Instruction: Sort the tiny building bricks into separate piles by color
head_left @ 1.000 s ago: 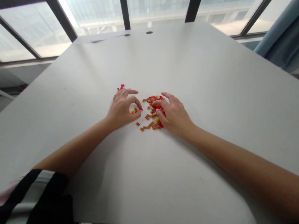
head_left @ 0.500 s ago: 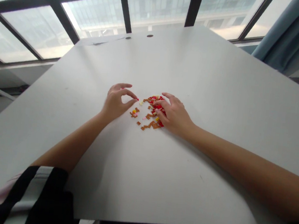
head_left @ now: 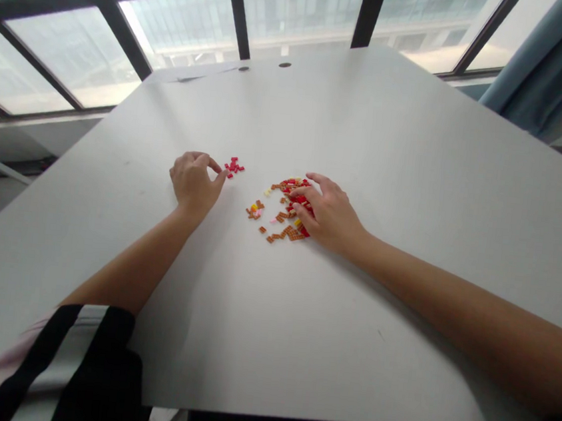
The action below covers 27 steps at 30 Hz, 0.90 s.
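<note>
My left hand (head_left: 194,182) is at the left of a small group of red toy bricks (head_left: 234,165). Its thumb and index finger are pinched together, with a small red brick (head_left: 230,176) right at the tips. My right hand (head_left: 331,214) rests on the right side of a larger pile of mixed bricks (head_left: 289,231), brown, red and yellow. Its fingers are spread and partly cover the red ones, so some bricks are hidden. Between the hands lies a little cluster of brown, yellow and pink bricks (head_left: 255,210).
The bricks lie on a large white table (head_left: 328,336), whose front edge runs close to my body. Two dark round holes, one of them a cable hole (head_left: 285,65), sit near the far edge. Windows with dark frames and a blue curtain (head_left: 541,70) stand beyond.
My left hand has moved left, from beside the mixed pile to the red group, which now shows uncovered. My right hand has stayed almost in place over the pile.
</note>
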### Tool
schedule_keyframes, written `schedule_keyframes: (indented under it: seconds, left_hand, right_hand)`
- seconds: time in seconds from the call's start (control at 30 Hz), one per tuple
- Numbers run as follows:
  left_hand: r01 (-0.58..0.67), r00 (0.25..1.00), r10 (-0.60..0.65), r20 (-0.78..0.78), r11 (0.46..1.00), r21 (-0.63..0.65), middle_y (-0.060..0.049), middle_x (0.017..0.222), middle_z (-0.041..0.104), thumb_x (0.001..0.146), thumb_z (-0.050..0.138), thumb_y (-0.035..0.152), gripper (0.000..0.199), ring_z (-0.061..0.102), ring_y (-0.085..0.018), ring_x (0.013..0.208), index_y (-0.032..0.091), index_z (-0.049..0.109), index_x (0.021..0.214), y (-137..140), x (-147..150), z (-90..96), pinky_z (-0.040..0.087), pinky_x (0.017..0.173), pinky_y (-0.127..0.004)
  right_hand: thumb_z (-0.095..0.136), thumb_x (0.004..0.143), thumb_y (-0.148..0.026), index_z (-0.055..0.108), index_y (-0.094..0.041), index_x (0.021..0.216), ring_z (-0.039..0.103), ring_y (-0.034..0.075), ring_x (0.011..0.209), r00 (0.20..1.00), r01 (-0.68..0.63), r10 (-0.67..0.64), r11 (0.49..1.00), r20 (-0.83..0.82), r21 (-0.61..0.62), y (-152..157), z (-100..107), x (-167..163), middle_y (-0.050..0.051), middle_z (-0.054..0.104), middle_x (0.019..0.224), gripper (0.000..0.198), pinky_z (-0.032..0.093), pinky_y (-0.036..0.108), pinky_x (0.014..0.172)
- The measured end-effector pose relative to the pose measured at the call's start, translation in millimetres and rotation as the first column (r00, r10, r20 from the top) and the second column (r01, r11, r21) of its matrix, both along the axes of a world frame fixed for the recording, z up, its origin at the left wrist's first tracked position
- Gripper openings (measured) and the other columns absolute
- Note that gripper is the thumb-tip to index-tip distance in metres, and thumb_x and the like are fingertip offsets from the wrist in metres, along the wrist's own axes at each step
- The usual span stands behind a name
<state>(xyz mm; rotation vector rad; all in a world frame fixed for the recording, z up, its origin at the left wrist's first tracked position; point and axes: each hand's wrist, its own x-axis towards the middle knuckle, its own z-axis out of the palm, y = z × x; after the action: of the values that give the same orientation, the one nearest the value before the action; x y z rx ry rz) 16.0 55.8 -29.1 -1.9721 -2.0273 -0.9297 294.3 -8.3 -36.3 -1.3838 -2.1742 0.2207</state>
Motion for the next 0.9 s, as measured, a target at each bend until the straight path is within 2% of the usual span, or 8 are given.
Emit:
schedule_keyframes:
  seconds: [0.13, 0.33, 0.53, 0.73, 0.9]
  left_hand:
    - [0.022, 1.0, -0.022, -0.015, 0.998, 0.06, -0.011, 0.121, 0.071, 0.091, 0.068, 0.036, 0.018, 0.056, -0.037, 0.122, 0.025, 0.074, 0.078, -2.0, 0.6, -3.6, 0.039, 0.11, -0.06]
    - [0.019, 0.999, -0.018, -0.049, 1.0, 0.004, -0.013, 0.126, 0.071, 0.097, 0.06, 0.036, 0.023, 0.057, -0.036, 0.126, 0.022, 0.079, 0.094, -7.0, 5.5, -2.5, 0.039, 0.111, -0.058]
    - [0.092, 0.994, -0.092, -0.054, 0.996, 0.009, -0.013, 0.126, 0.07, 0.097, 0.06, 0.034, 0.022, 0.057, -0.036, 0.126, 0.023, 0.077, 0.09, -11.4, 6.1, -2.6, 0.039, 0.112, -0.059]
    - [0.217, 0.973, -0.206, -0.1, 0.97, 0.112, -0.01, 0.123, 0.072, 0.095, 0.061, 0.033, 0.02, 0.059, -0.034, 0.122, 0.024, 0.074, 0.082, -12.4, 9.8, -8.1, 0.04, 0.11, -0.058]
    - [0.377, 0.918, -0.354, -0.177, 0.918, 0.12, -0.009, 0.126, 0.07, 0.096, 0.06, 0.031, 0.018, 0.055, -0.034, 0.132, 0.024, 0.072, 0.085, -19.5, 19.5, -6.2, 0.037, 0.116, -0.059]
  right_hand:
    - [0.053, 0.099, -0.032, 0.073, -0.016, 0.119, 0.051, 0.039, 0.141, 1.0, -0.007, 0.007, 1.0, -0.01, 0.005, 0.0, -0.7, 0.7, 0.024, 0.055, 0.149, 0.033, 0.041, 0.062, 0.116]
    - [0.054, 0.096, -0.03, 0.072, -0.017, 0.118, 0.053, 0.038, 0.14, 0.996, -0.012, 0.015, 0.999, -0.093, 0.032, 2.4, -4.6, 3.3, 0.023, 0.056, 0.147, 0.031, 0.043, 0.061, 0.117]
    - [0.047, 0.097, -0.027, 0.071, -0.017, 0.127, 0.054, 0.036, 0.139, 0.98, 0.057, -0.05, 0.998, -0.193, 0.03, 11.9, -15.5, 8.2, 0.022, 0.053, 0.149, 0.039, 0.043, 0.061, 0.119]
    - [0.052, 0.098, -0.032, 0.071, -0.022, 0.134, 0.04, 0.038, 0.15, 0.999, 0.004, -0.004, 1.0, -0.052, 0.017, 13.5, -14.0, 2.4, 0.018, 0.047, 0.157, 0.042, 0.035, 0.061, 0.124]
    - [0.05, 0.101, -0.033, 0.072, -0.022, 0.133, 0.032, 0.04, 0.155, 1.0, -0.009, 0.009, 0.999, 0.02, -0.036, 8.3, -5.6, -1.8, 0.016, 0.041, 0.163, 0.041, 0.029, 0.061, 0.127]
